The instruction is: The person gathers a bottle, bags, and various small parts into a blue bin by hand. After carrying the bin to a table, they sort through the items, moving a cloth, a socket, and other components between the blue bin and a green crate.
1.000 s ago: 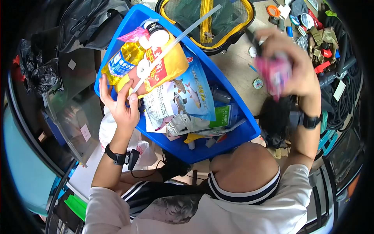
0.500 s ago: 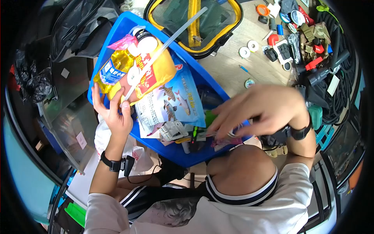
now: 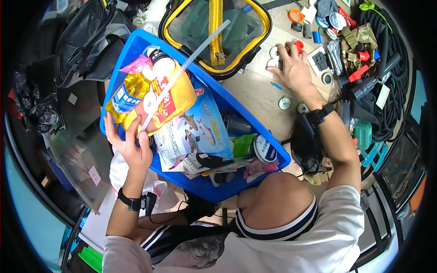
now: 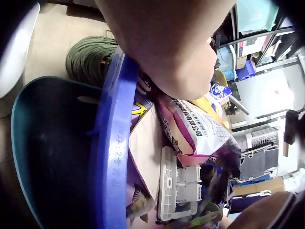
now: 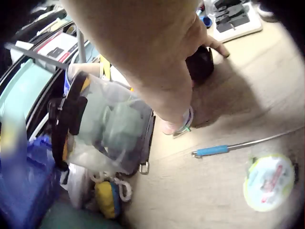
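Note:
At the left rim of the blue bin (image 3: pixel 214 193), my left hand (image 3: pixel 132 150) holds the yellow packet (image 3: pixel 182 98), thumb by the low end of a clear tube (image 3: pixel 200 49) lying across it. A bottle of yellow liquid (image 3: pixel 127 98) lies beside the packet, above a blue-and-white fish-picture bag (image 3: pixel 200 129). My right hand (image 3: pixel 296 75) is lowered to the floor with fingers spread, beside white rolls (image 3: pixel 274 53). The right wrist view shows a black object (image 5: pixel 200 64) beneath this hand; its grip is unclear. In the bin's right part sit a round tub (image 3: pixel 265 149) and pink packaging (image 3: pixel 255 169).
A yellow-edged mesh case (image 3: pixel 216 36) stands behind the bin. Small items, a red clip (image 3: pixel 358 73) and coiled black cable (image 3: pixel 391 104) lie at the right. On the floor are a blue-handled tool (image 3: pixel 276 85) and a round green-rimmed disc (image 3: pixel 284 103).
My right hand has moved from over the bin's right end up to the floor items. The pink item it held earlier is in the bin. My left hand keeps its hold.

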